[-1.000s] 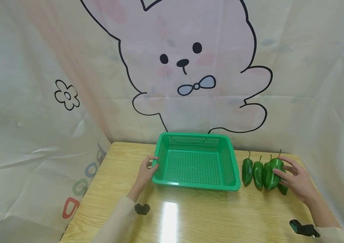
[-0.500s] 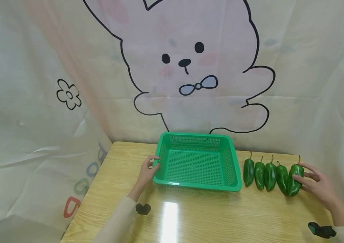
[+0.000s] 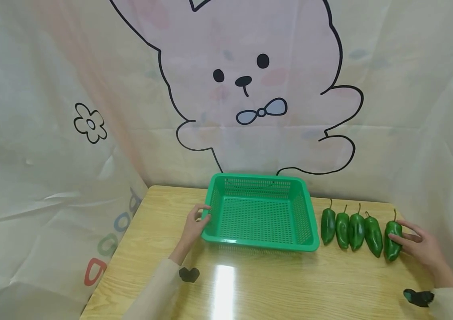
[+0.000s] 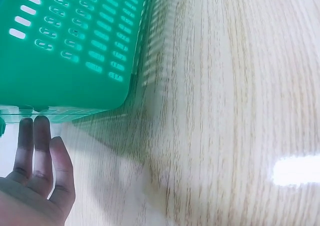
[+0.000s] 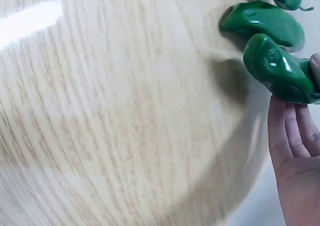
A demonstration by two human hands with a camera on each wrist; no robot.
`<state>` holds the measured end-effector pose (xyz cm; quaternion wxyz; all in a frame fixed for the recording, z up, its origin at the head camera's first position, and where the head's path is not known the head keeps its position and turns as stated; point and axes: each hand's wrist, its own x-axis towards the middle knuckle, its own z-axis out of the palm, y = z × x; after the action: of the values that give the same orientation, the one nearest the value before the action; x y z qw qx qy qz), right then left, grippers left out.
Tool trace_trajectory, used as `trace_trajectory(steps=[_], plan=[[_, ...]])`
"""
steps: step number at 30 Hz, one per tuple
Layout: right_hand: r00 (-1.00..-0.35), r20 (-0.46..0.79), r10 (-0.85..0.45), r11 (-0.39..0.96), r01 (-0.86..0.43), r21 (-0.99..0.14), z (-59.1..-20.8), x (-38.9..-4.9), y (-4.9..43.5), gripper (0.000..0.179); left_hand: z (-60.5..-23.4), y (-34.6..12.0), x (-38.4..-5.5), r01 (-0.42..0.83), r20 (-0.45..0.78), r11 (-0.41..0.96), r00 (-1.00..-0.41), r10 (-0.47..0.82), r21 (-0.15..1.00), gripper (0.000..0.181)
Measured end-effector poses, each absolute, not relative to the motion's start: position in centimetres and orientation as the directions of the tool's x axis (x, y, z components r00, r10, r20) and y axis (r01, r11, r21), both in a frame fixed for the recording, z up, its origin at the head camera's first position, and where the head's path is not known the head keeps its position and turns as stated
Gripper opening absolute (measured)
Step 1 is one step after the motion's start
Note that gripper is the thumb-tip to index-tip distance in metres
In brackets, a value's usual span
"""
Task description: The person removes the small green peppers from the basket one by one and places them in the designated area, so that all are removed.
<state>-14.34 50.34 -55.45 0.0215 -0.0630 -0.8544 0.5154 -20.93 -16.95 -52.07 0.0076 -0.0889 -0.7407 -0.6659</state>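
Observation:
My left hand (image 3: 191,226) holds the left rim of a green plastic basket (image 3: 259,243), with thumb and a finger at the edge. In the left wrist view several fingers (image 4: 42,151) touch the basket's outer wall (image 4: 55,81). At the right end of a row of peppers, my right hand (image 3: 422,246) pinches a green pepper (image 3: 393,240) with its stem pointing to the back. The right wrist view has this pepper (image 5: 280,68) between the thumb and the fingers (image 5: 279,131). Whether it touches the table cannot be told.
Several other green peppers (image 3: 356,232) lie side by side between the basket and my right hand, stems to the back. The wooden table (image 3: 290,284) meets a printed cloth (image 3: 370,169) at the back and sides.
My right hand has carried the pepper from above the row to its right end and lowered it there. The left hand has stayed at the basket's rim.

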Motion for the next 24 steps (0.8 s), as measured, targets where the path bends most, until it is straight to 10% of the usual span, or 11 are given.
trace_trajectory(steps=[8,24], plan=[[-0.985,0.008,0.174,0.652,0.109,-0.750,-57.0,-14.8,50.8,0.064,-52.3,-17.2,-21.1,0.161,0.147,0.103,-0.981,0.129,0.982,0.027],[-0.968,0.045,0.246,0.608,0.118,-0.785,-57.0,-15.3,50.0,0.063,-52.4,-17.2,-21.0,0.172,0.155,0.145,-0.981,0.119,0.974,0.027]])
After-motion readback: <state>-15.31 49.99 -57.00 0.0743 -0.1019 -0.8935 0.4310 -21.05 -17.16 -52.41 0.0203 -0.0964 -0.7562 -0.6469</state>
